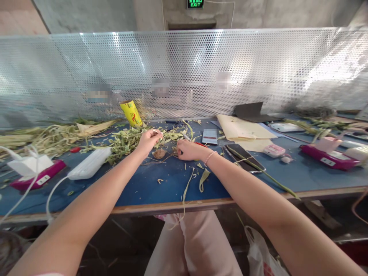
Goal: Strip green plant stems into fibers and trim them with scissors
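Observation:
My left hand (pixel 148 141) is over the right side of a heap of pale green leaves (pixel 125 142), its fingers pinched on something thin and light that I cannot make out. To the right, my right hand (pixel 186 149) is low over the blue table (pixel 169 188), fingers closed together, with a small pointed tip showing above them; what they hold is too small to name. A round brown object (pixel 159 153) lies between the hands. Something red (pixel 200 144) shows just behind my right wrist.
Yellow tube (pixel 131 114) behind the leaves; white power bank (pixel 89 163) and magenta socket block (pixel 43 175) at left. At right lie a phone (pixel 245 158), tan paper (pixel 244 128), a pink case (pixel 274 150) and another magenta block (pixel 329 157). A perforated metal screen (pixel 198 76) stands behind.

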`<state>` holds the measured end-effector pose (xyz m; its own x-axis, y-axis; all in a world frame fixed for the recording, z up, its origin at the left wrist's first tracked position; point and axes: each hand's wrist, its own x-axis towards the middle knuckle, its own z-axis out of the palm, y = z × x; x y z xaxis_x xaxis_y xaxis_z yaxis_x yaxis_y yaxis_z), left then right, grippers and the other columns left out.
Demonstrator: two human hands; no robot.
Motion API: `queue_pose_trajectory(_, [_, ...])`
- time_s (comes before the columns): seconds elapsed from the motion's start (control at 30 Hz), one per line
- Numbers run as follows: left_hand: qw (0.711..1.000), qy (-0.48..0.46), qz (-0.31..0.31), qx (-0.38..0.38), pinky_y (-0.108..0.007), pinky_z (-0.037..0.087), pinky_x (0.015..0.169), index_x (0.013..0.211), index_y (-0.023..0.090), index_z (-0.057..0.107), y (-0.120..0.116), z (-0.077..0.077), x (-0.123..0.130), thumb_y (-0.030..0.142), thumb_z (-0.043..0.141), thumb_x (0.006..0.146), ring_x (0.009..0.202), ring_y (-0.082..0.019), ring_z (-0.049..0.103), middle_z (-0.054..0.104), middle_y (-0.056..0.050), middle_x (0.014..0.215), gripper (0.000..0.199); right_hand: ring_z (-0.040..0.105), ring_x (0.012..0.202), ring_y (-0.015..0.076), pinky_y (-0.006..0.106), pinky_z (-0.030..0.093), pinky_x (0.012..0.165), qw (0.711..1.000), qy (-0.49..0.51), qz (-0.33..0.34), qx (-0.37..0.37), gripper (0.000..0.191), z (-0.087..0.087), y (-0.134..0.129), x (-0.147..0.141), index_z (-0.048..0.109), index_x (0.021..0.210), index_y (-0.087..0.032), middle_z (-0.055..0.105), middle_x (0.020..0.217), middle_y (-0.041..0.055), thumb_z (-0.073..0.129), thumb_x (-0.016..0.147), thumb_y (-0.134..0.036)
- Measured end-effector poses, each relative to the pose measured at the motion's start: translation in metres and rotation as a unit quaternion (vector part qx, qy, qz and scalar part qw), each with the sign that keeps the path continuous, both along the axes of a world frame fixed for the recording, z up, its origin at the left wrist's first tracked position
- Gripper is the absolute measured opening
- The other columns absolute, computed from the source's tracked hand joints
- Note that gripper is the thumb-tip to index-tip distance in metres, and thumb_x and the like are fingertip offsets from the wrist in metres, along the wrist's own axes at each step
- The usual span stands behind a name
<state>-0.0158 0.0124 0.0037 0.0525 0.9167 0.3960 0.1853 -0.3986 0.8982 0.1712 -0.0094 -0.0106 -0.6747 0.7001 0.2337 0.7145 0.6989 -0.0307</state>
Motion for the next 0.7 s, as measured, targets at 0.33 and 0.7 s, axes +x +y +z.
queue_pose_trajectory(0.33, [1.0, 0.019, -0.021, -0.007, -0.021, 0.023, 0.042, 0.064, 0.015, 0.055, -0.002, 0.001, 0.002, 0.034, 0.064, 0.062, 0.042, -0.006, 0.034, 0.048, 0.003, 0.05, 0.021, 0.055, 0.069, 0.0114, 0.024, 0.042, 0.069, 0.961, 0.274, -0.026, -0.044, 0.013, 0.009, 0.001, -0.005, 0.048, 0.084, -0.016, 0.057, 0.071, 0.0012, 0.035, 0.083, -0.015])
queue_pose_trajectory(0.7, [0.998, 0.008, -0.064, -0.011, -0.02, 0.023, 0.041, 0.066, 0.016, 0.055, -0.003, 0.0, 0.003, 0.038, 0.065, 0.063, 0.042, -0.006, 0.036, 0.043, 0.004, 0.046, 0.024, 0.055, 0.052, 0.007, 0.021, 0.043, 0.06, 0.908, 0.395, -0.061, -0.13, 0.01, 0.01, 0.006, -0.006, 0.045, 0.083, -0.018, 0.057, 0.069, -0.0026, 0.036, 0.082, -0.022])
